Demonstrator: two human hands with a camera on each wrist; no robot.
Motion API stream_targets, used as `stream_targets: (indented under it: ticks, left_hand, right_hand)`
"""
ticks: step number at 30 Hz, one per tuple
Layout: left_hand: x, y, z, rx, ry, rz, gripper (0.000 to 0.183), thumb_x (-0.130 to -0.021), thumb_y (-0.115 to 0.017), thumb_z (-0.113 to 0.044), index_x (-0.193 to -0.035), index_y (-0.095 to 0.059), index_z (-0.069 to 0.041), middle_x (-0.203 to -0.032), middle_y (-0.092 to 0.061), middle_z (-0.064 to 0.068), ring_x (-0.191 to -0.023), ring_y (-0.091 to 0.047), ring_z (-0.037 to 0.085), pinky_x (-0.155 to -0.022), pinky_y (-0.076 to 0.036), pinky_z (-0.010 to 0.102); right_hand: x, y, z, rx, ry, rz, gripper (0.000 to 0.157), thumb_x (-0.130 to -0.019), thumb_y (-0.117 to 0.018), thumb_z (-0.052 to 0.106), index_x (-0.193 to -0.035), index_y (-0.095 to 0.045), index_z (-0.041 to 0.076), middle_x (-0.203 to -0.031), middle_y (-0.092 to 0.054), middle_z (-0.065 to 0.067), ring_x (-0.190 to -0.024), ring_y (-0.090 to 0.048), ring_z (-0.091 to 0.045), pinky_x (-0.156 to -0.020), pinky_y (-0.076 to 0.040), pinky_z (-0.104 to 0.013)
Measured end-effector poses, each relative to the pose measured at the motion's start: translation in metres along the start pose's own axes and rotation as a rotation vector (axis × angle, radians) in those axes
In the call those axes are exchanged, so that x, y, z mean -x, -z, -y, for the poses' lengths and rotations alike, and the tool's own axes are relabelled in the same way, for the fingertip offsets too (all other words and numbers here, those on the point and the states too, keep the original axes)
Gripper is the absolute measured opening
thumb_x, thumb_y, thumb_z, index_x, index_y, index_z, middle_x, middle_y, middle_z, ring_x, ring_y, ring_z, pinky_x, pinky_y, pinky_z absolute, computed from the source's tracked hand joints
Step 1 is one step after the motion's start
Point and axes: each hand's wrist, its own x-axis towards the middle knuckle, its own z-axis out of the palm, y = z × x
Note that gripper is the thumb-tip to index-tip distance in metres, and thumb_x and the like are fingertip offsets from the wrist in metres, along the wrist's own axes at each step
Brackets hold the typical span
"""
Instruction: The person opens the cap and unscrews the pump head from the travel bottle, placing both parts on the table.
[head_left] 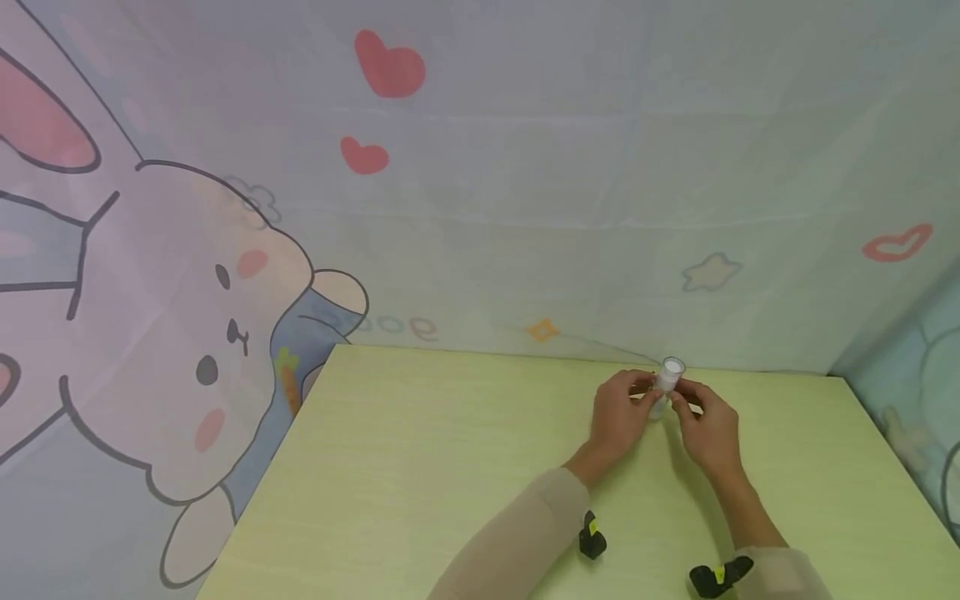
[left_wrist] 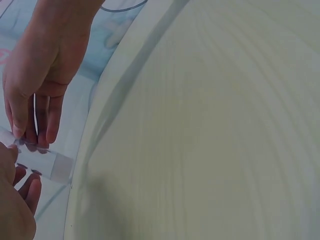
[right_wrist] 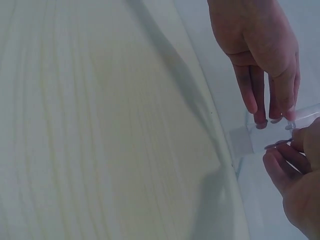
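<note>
Between my two hands is a small clear cylindrical container (head_left: 670,374) with a white part inside or around its upper end. Above the far part of the table it stands slightly tilted. My left hand (head_left: 619,413) pinches it from the left with thumb and fingers. From the right, my right hand (head_left: 708,423) does the same, the thumbs close together on the near side. In the left wrist view the see-through cylinder (left_wrist: 45,164) shows fingertips through its wall. The right wrist view has its pale end (right_wrist: 241,141) sticking out past the fingers.
A pale yellow-green wood-grain table (head_left: 450,450) spreads below the hands. Behind it hangs a cloth backdrop (head_left: 510,200) with a printed rabbit, hearts and stars. Black devices (head_left: 592,537) are strapped at both wrists.
</note>
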Motion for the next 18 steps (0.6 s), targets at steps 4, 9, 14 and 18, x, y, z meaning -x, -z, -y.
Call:
stream_targets:
  ticks: [4,9,14,18]
  left_hand:
    - [0.002,0.009,0.003,0.050,-0.032,0.004,0.022,-0.096,-0.079,-0.013,-0.116,-0.075,-0.004,-0.113,-0.075,0.007,-0.104,-0.076,0.012,-0.079,-0.054,0.006]
    - [0.004,0.021,0.005,0.084,-0.031,0.013,0.022,-0.096,-0.079,-0.014,-0.116,-0.075,-0.005,-0.113,-0.075,0.005,-0.103,-0.075,0.008,-0.080,-0.055,0.009]
    - [0.009,0.036,0.005,0.119,-0.033,0.016,0.023,-0.095,-0.079,-0.012,-0.117,-0.074,-0.004,-0.115,-0.075,0.005,-0.103,-0.073,0.005,-0.082,-0.057,0.012]
    - [0.011,0.046,0.007,0.121,-0.061,0.017,0.023,-0.096,-0.078,-0.013,-0.117,-0.074,-0.004,-0.115,-0.075,0.006,-0.103,-0.073,0.007,-0.083,-0.058,0.013]
  right_hand:
    - [0.002,-0.004,0.006,-0.027,0.012,-0.003,0.032,-0.107,-0.065,0.014,-0.131,-0.067,-0.007,-0.119,-0.073,-0.024,-0.114,-0.069,-0.040,-0.080,-0.046,0.001]
    - [0.006,-0.008,0.013,-0.048,0.031,0.009,0.032,-0.107,-0.067,0.015,-0.131,-0.067,-0.006,-0.119,-0.073,-0.024,-0.114,-0.069,-0.040,-0.081,-0.045,0.001]
    - [0.009,-0.012,0.024,-0.063,0.034,0.028,0.031,-0.107,-0.067,0.017,-0.131,-0.068,-0.003,-0.121,-0.074,-0.021,-0.114,-0.070,-0.034,-0.081,-0.047,-0.001]
    - [0.009,-0.016,0.032,-0.087,0.038,0.035,0.031,-0.107,-0.068,0.017,-0.130,-0.069,-0.003,-0.123,-0.073,-0.020,-0.114,-0.070,-0.034,-0.082,-0.049,-0.003]
